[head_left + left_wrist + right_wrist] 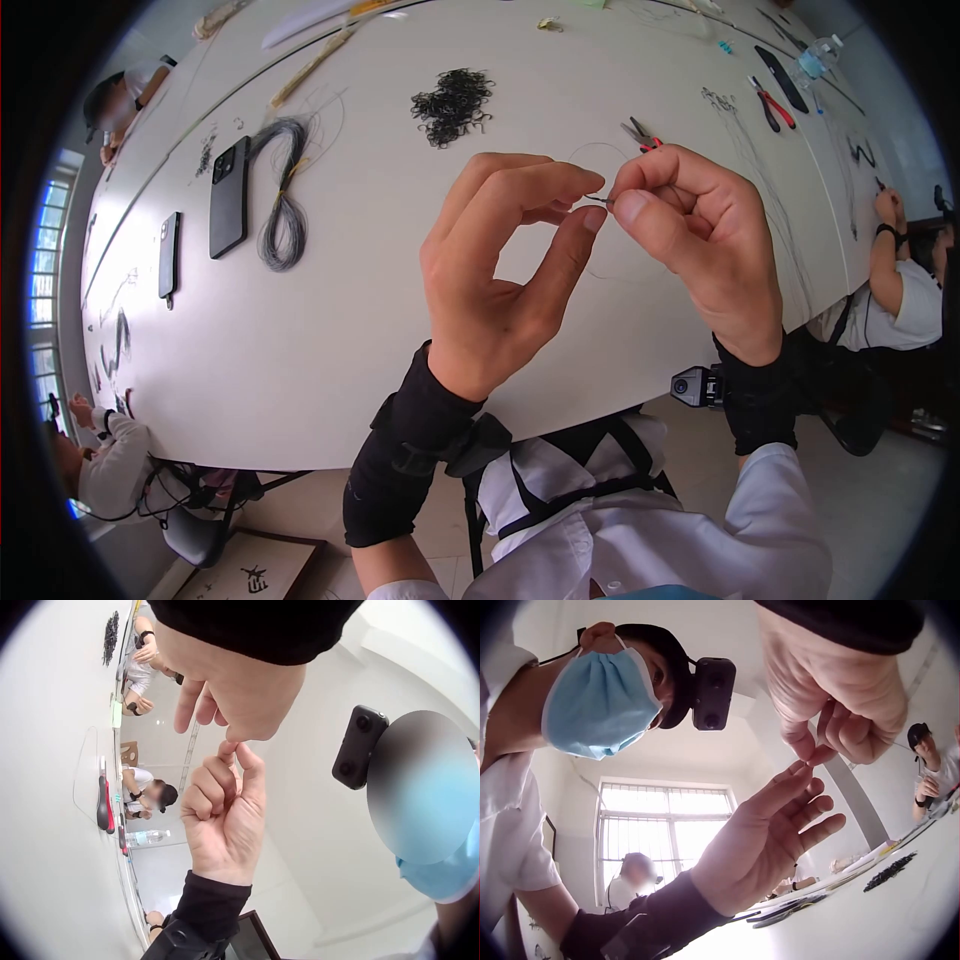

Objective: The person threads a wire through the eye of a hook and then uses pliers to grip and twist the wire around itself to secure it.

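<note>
Both hands meet over the white table (340,370), fingertips nearly touching. A small dark wire piece (599,199) spans the gap between them. My right hand (705,235) pinches one end of it between thumb and curled forefinger. The thumb and forefinger of my left hand (500,260) close around the other end, while its remaining fingers stay loosely spread. A thin wire loop (598,146) curves out behind the fingertips. In both wrist views the fingers hide the small piece.
Beyond the hands lie a pile of black hooks (452,105) and red-handled pliers (645,135). A coil of grey wire (283,235) and a dark phone (229,195) lie at left. More pliers (771,106) and a water bottle (815,60) are at far right.
</note>
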`<move>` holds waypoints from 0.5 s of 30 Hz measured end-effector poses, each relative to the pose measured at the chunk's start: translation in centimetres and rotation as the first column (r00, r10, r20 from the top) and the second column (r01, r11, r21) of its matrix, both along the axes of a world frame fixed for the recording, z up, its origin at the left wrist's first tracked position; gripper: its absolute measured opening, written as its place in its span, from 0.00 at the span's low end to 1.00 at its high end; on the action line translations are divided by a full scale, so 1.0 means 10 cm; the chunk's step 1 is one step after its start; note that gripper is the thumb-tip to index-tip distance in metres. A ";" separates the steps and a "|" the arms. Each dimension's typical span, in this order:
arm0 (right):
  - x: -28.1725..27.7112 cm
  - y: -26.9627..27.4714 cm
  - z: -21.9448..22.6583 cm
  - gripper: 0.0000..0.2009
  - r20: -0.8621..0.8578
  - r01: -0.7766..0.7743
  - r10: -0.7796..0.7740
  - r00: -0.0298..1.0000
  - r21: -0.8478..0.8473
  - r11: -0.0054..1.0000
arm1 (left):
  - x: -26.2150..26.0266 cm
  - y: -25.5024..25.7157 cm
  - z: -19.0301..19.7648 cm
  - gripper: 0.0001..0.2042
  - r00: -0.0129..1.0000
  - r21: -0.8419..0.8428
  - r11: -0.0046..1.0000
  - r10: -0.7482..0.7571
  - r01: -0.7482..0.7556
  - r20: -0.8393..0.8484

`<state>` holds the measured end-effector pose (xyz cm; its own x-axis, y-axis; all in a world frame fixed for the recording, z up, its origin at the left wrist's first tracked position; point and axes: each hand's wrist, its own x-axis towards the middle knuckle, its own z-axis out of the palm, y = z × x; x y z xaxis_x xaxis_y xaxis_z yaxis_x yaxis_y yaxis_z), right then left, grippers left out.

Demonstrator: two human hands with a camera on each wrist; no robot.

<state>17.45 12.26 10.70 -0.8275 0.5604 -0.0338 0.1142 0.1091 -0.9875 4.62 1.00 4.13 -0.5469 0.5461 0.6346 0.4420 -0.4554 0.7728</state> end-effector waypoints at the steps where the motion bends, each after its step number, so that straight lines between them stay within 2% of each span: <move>1: 0.01 0.01 0.00 0.07 -0.002 -0.006 0.006 1.000 -0.005 1.000 | -0.01 0.00 -0.01 0.13 1.000 0.005 1.000 0.007 -0.007 -0.023; 3: 0.01 0.01 -0.01 0.06 -0.011 -0.009 0.009 1.000 -0.009 1.000 | -0.02 0.01 -0.03 0.12 0.997 0.016 1.000 0.022 -0.021 -0.068; 9: 0.02 -0.01 -0.03 0.05 -0.017 0.007 -0.007 1.000 0.039 0.999 | 0.00 0.02 -0.01 0.12 1.000 0.044 0.999 0.007 -0.006 -0.021; 15: 0.02 -0.02 -0.05 0.03 -0.006 0.021 -0.020 1.000 0.071 0.997 | -0.03 0.01 -0.05 0.13 0.991 0.033 0.999 0.038 -0.034 -0.126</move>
